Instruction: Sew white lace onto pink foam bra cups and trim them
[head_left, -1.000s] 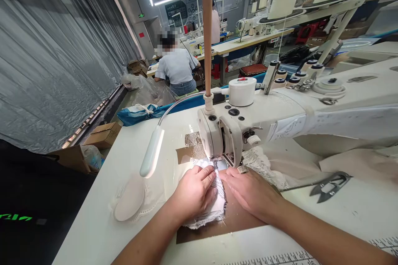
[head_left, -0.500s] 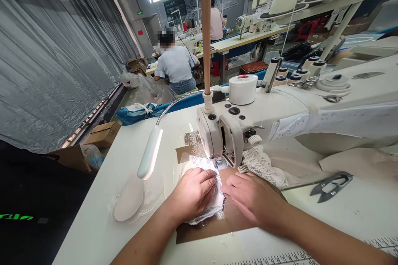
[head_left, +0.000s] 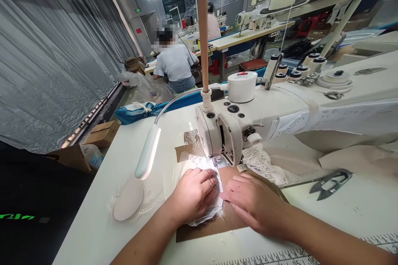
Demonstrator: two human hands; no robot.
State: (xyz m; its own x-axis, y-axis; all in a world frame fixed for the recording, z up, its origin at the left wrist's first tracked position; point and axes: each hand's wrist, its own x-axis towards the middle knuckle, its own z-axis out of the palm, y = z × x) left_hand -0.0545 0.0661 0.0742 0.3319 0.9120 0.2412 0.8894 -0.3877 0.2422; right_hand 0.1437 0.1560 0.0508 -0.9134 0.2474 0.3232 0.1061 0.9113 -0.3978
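Under the needle area of a white sewing machine point(head_left: 214, 132) lies a piece of white lace fabric point(head_left: 207, 218). My left hand point(head_left: 197, 192) rests on top of it, its fingers bent and drawn together, holding the fabric down just in front of the presser foot. At the fabric's right edge, my right hand point(head_left: 251, 198) is closed, thumb and forefinger tips on the border; whether they pinch it firmly is hard to see. My left hand covers much of the piece, and the machine head hides its far end.
A lit gooseneck lamp point(head_left: 148, 153) hangs left of the machine. A beige oval pad point(head_left: 128, 202) on lace lies at left. Thread snips point(head_left: 331, 184) lie at right, near cream lace point(head_left: 264, 165). A printed ruler point(head_left: 280, 258) runs along the front edge. Co-workers point(head_left: 175, 64) sit behind.
My right hand has shifted very slightly along the fabric edge. The left hand holds its place on the lace. The whole view has moved a little.
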